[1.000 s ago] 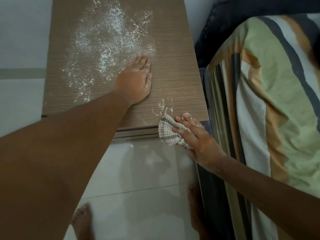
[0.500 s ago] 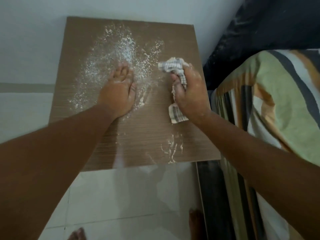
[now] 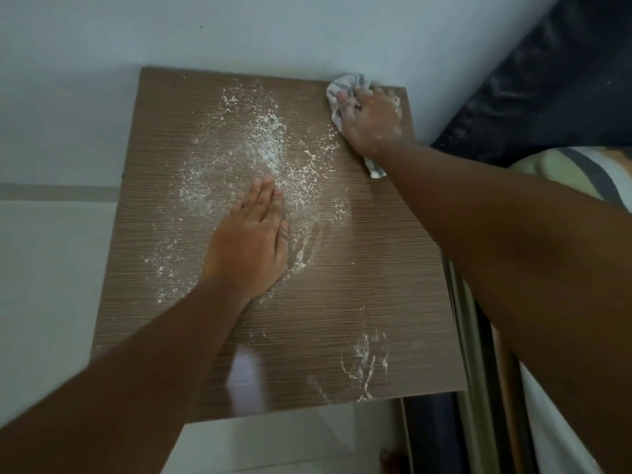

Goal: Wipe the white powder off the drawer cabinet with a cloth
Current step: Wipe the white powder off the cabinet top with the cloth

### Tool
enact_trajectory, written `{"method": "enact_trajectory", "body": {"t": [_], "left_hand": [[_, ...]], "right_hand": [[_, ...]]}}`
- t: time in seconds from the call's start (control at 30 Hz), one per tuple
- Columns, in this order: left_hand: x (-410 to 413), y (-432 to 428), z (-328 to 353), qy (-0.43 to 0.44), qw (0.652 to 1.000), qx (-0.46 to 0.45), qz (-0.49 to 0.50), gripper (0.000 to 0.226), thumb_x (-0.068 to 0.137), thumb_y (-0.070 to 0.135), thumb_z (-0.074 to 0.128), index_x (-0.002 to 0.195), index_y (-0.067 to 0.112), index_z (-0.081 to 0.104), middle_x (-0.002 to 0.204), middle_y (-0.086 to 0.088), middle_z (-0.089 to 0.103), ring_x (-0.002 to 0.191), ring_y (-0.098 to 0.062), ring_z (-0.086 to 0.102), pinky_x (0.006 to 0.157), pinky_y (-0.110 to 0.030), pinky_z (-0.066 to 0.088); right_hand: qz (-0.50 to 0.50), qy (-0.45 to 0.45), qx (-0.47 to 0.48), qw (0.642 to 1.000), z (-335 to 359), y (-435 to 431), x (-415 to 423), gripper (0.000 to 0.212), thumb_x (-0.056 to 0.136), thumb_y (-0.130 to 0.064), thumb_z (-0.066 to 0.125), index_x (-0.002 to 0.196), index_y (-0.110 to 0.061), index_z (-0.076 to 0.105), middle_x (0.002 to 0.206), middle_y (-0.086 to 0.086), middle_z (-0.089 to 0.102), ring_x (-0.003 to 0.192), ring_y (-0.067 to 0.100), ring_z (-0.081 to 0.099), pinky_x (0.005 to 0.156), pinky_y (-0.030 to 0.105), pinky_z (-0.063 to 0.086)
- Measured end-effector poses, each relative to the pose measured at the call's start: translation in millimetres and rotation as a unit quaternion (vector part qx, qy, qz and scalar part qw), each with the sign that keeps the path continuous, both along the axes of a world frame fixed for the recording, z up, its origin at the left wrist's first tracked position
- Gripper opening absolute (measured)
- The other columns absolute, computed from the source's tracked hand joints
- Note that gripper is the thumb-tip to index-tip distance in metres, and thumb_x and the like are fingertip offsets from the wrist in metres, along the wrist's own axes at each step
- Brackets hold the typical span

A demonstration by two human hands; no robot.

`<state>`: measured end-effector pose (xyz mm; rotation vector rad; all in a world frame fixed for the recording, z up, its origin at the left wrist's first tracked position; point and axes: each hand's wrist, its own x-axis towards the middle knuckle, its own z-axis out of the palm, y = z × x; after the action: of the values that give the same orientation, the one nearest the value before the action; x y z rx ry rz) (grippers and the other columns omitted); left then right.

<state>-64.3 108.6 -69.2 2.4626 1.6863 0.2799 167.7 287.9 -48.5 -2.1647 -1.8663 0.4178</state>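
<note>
The brown wood-grain top of the drawer cabinet (image 3: 342, 295) fills the middle of the view. White powder (image 3: 266, 148) is scattered over its far centre, with a smaller streaked patch (image 3: 364, 367) near the front right corner. My left hand (image 3: 249, 248) lies flat, palm down, on the top at the near edge of the powder. My right hand (image 3: 371, 114), dusted white, presses the checked cloth (image 3: 337, 94) onto the far right corner of the top. Part of the cloth pokes out under my wrist.
A pale wall (image 3: 273, 32) runs right behind the cabinet. A bed with striped bedding (image 3: 581, 172) and a dark headboard (image 3: 547, 80) stands close on the right. White floor tiles (image 3: 51, 285) lie to the left and in front.
My right hand has slid the cloth from the middle right of the top to the far right corner. The view has pulled back. My left hand stays flat on the top.
</note>
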Motion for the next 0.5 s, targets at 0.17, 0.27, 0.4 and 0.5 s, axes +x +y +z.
{"method": "enact_trajectory", "body": {"t": [0.17,0.27,0.4,0.5], "left_hand": [[0.2,0.6,-1.2,0.003,1.000,0.007,-0.002,0.059,0.104,0.031,0.022,0.151,0.000,0.037,0.161,-0.018,0.030,0.153,-0.028,0.024,0.124,-0.043,0.026],[-0.5,0.0,-1.4,0.007,1.000,0.008,-0.004,0.058,0.103,0.030,0.024,0.151,0.000,0.038,0.161,-0.018,0.030,0.153,-0.028,0.024,0.125,-0.042,0.024],[-0.2,0.6,-1.3,0.006,1.000,0.010,-0.007,0.058,0.103,0.030,0.025,0.151,0.000,0.038,0.162,-0.017,0.029,0.153,-0.028,0.023,0.125,-0.041,0.023],[0.0,0.3,-1.6,0.005,1.000,0.010,-0.006,0.054,0.105,0.028,0.029,0.152,0.000,0.036,0.162,-0.017,0.027,0.154,-0.028,0.021,0.125,-0.042,0.022]], "right_hand": [[0.061,-0.032,-0.014,0.998,-3.3,1.3,-24.5,0.050,0.108,-0.052,0.026,0.151,-0.032,0.043,0.167,0.011,0.024,0.157,0.035,0.007,0.127,0.058,0.004],[0.116,-0.047,-0.009,0.992,-5.9,-9.2,-21.1,0.048,0.108,-0.051,0.029,0.151,-0.037,0.042,0.169,0.005,0.021,0.158,0.035,0.005,0.125,0.062,0.002],[0.186,-0.045,0.000,0.981,-8.8,-36.6,-15.4,0.049,0.104,-0.052,0.031,0.150,-0.039,0.043,0.168,0.004,0.025,0.156,0.037,0.010,0.124,0.065,0.006],[0.219,-0.028,0.013,0.975,-10.4,-65.6,-13.6,0.047,0.104,-0.048,0.034,0.149,-0.040,0.045,0.166,0.004,0.029,0.156,0.037,0.012,0.124,0.064,0.008]]}}
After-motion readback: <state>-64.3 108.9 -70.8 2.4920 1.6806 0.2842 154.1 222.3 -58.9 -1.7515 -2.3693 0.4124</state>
